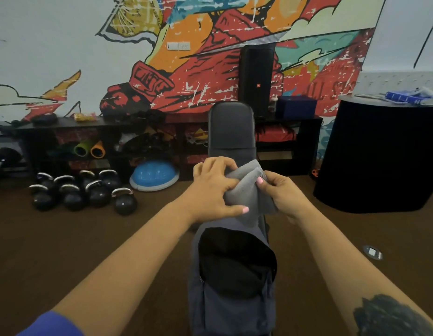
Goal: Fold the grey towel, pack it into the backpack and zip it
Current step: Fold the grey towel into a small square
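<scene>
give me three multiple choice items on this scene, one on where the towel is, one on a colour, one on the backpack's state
1. Where is the grey towel?
A. inside the backpack
B. held in both hands above the bench
C. on the floor

2. What colour is the dome-shaped balance trainer on the floor?
A. blue
B. red
C. yellow

3. The backpack is:
A. zipped shut
B. open
C. hanging on the wall

Answers:
1 B, the left hand and right hand both pinch it.
2 A, its dome is plainly blue.
3 B, its dark interior gapes open.
</scene>
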Demonstrator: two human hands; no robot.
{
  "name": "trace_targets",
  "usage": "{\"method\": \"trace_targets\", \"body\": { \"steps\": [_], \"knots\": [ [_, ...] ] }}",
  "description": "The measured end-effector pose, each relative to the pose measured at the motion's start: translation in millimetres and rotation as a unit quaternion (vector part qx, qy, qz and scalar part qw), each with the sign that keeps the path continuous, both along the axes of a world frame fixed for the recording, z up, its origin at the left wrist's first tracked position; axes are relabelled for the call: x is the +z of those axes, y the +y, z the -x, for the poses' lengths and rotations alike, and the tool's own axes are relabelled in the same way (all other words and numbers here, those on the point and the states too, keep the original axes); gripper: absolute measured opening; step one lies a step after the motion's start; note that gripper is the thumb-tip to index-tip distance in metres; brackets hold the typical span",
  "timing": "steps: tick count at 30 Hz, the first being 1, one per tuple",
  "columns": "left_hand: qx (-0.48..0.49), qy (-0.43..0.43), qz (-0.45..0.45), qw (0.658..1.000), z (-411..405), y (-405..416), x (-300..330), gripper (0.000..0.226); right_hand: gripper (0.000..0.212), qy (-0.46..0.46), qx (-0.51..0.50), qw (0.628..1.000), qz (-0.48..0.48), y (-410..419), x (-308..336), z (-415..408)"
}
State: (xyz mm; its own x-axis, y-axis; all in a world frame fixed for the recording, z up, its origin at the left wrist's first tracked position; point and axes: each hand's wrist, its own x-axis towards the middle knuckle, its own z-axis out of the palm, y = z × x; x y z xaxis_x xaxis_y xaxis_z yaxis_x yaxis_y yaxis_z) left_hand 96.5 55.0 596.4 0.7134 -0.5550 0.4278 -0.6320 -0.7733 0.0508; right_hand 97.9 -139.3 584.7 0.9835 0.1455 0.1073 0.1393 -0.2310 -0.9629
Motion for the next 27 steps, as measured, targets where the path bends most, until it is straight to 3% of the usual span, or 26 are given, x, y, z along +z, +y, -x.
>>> {"method": "trace_targets", "body": {
  "steps": [3,8,13,20,23,27],
  "knots": [
    [-0.028,-0.020,-0.037,0.999,-6.5,2.2,1.2,0.041,0.020,0.017,-0.011,1.000,0.024,0.6,-0.1,-11.3],
    [-0.025,0.004,0.065,0.998,-20.3,15.7,1.8,0.034,0.023,0.040,-0.037,0.997,0.053,-6.4,-2.2,-25.5],
    [-0.110,-0.030,0.111,0.987,-21.8,-1.4,4.3,0.025,0.029,0.109,-0.027,0.992,0.055,-2.7,-3.5,-32.6],
    [-0.137,0.158,0.121,0.970,-29.4,-18.3,1.5,0.016,0.020,0.123,0.036,0.992,0.019,-3.9,-6.3,-41.9],
    [-0.154,0.226,0.152,0.950,-32.1,-21.9,2.7,0.024,0.025,0.105,0.055,0.993,0.009,-7.9,-8.9,-41.4],
    [-0.138,0.293,0.173,0.930,-36.4,-24.0,4.3,0.044,0.021,0.167,0.076,0.982,0.041,-10.8,-6.7,-48.7]
  ]
}}
